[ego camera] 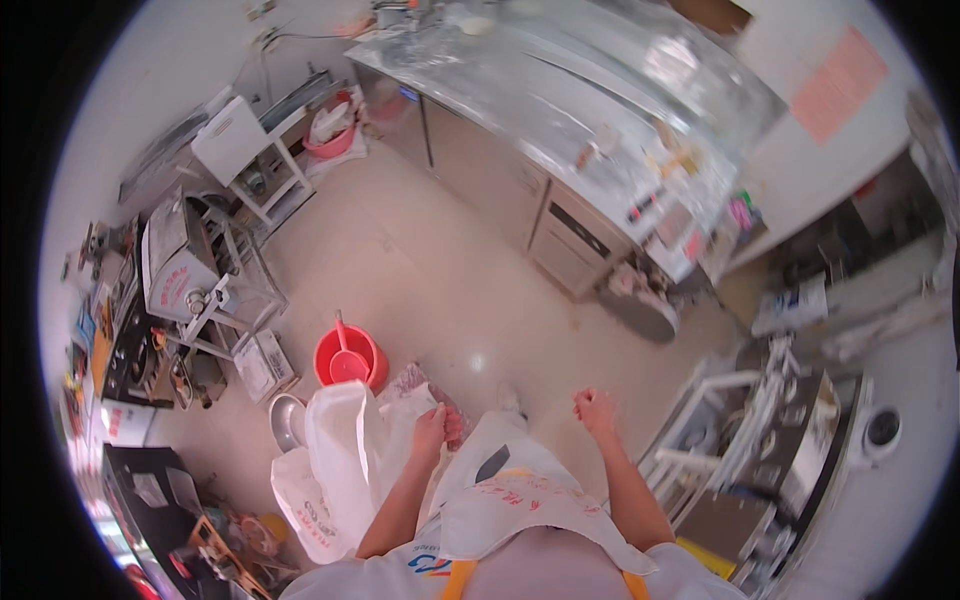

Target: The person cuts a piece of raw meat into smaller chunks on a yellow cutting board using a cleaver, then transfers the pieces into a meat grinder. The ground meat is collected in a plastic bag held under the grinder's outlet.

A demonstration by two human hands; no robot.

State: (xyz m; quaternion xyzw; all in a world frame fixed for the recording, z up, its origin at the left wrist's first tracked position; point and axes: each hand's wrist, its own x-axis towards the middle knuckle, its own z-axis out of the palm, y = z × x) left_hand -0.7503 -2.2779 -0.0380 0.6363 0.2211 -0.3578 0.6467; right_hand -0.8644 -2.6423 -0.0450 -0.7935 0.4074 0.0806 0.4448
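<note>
My left hand is curled in front of the apron, close to the edge of a white sack or sheet; whether it grips that is unclear. My right hand hangs over the floor on the other side, fingers curled, with nothing visible in it. A white apron with red writing covers my front. Left of my left hand stand white sacks. Beyond them a red plastic dipper rests in a red bucket. A metal bowl sits beside the sacks.
A long metal-topped worktable with a cabinet stands ahead. Machines on white frames and a white box line the left. A pink basin sits farther back. At the right are a white metal rack and dark drawers.
</note>
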